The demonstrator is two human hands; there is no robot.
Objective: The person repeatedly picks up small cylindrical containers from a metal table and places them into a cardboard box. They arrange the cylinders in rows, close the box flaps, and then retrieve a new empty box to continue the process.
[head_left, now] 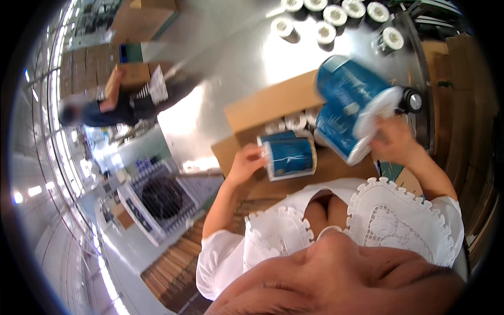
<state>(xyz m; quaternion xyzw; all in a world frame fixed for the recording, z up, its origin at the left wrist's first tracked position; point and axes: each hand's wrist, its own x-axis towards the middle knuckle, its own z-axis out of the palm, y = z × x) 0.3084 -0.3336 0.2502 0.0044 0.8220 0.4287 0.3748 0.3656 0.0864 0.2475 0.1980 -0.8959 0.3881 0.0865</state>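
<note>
My left hand [245, 165] is closed on the white end of a blue-wrapped cylinder [292, 157], which lies sideways over an open cardboard box [336, 170]. Another blue-wrapped piece shows just behind it. To the right, my right hand [395, 140] grips two larger-looking blue-wrapped cylinders by their white disc ends; the upper cylinder [346, 79] and the lower cylinder [336, 128] tilt up to the left, slightly blurred. Inside the box stand several white-topped pieces [295, 122], partly covered by the cylinders. My right fingertips are partly hidden behind the white discs.
The box's far flap [273, 102] leans out over a shiny metal table [220, 100]. Several white-topped spools [335, 16] stand at the far right, near a black round knob [413, 101]. A floor fan [160, 197], stacked flat cardboard [170, 268] and a person [113, 111] are at left.
</note>
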